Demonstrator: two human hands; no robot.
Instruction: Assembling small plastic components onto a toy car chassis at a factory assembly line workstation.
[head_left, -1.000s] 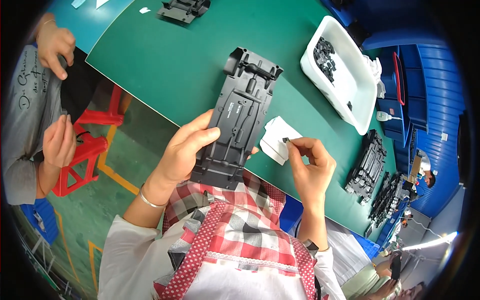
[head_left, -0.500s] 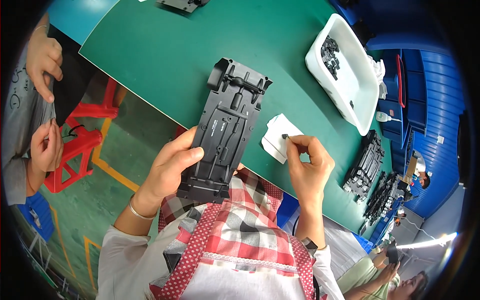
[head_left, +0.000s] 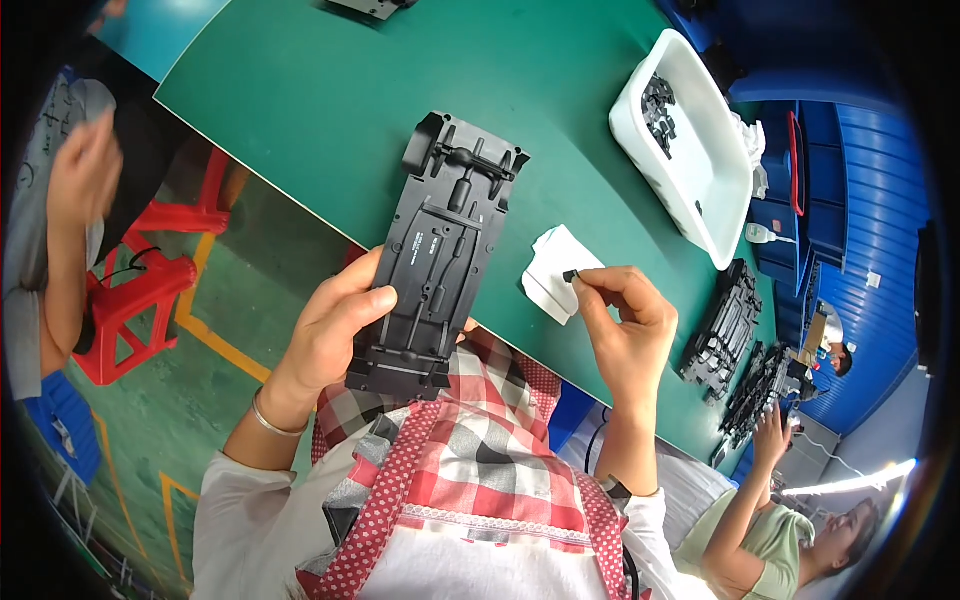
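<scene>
My left hand [head_left: 335, 325] grips a black plastic toy-car chassis [head_left: 440, 250] by its left side, thumb on its face and fingers beneath. Moulded axles and shafts show on the side turned up. Between the thumb and forefinger of my right hand [head_left: 632, 318] is a small black plastic part [head_left: 570, 276]. It is held above a white paper sheet [head_left: 552, 262] on the green table [head_left: 330, 130], to the right of the chassis. The small part's exact shape is too little to make out.
A white plastic bin [head_left: 700, 200] with several small black parts stands at the upper right. Stacks of black chassis [head_left: 722, 325] lie along the table's right side. Co-workers sit at left and lower right. A red stool [head_left: 150, 300] stands left of the table.
Both my hands keep their holds; the chassis has shifted slightly left, and my right hand is slightly farther right. The left co-worker's hands have parted; the co-worker at lower right has raised a hand.
</scene>
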